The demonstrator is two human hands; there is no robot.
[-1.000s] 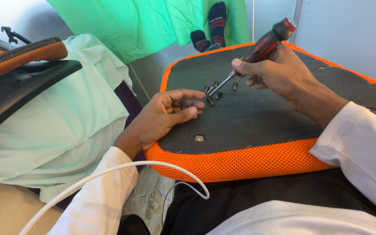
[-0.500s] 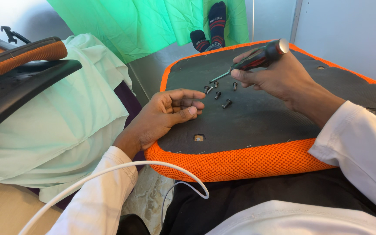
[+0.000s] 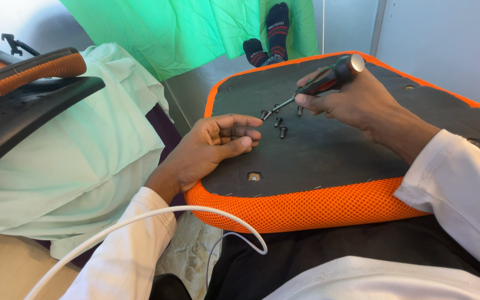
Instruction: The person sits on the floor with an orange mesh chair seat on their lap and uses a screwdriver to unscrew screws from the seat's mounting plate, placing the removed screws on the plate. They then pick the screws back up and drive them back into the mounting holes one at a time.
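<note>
An upturned seat cushion (image 3: pixel 329 150) lies across your lap, its dark flat underside facing up and its orange mesh edge toward you. To your left, a pale green cloth (image 3: pixel 84 150) covers a rounded bulk, and a black-and-orange chair part (image 3: pixel 23 94) juts in from the upper left corner. Beyond the cushion hangs a bright green sheet (image 3: pixel 184 28), with a pair of dark socks (image 3: pixel 270 33) showing at its lower edge. A white cable (image 3: pixel 156 214) loops across your left sleeve and the front of the cushion.

Your right hand (image 3: pixel 356 103) grips a screwdriver (image 3: pixel 318 86), its fingers wrapped around the red-and-black handle. The tool's long axis runs from upper right to lower left: the silver-capped butt points up and to the right, the thin metal shaft slopes down leftward, and its tip meets one of several small dark screws (image 3: pixel 279 122) standing loose near the middle of the panel. Nothing lies between the tip and the screws.

Your left hand (image 3: pixel 212 147) rests on the cushion's left edge, palm turned up, its fingers loosely curled and apart, holding nothing, just beside the screws. A small hole with a metal insert (image 3: pixel 254 176) sits in the panel near the front edge, just beside that hand.
</note>
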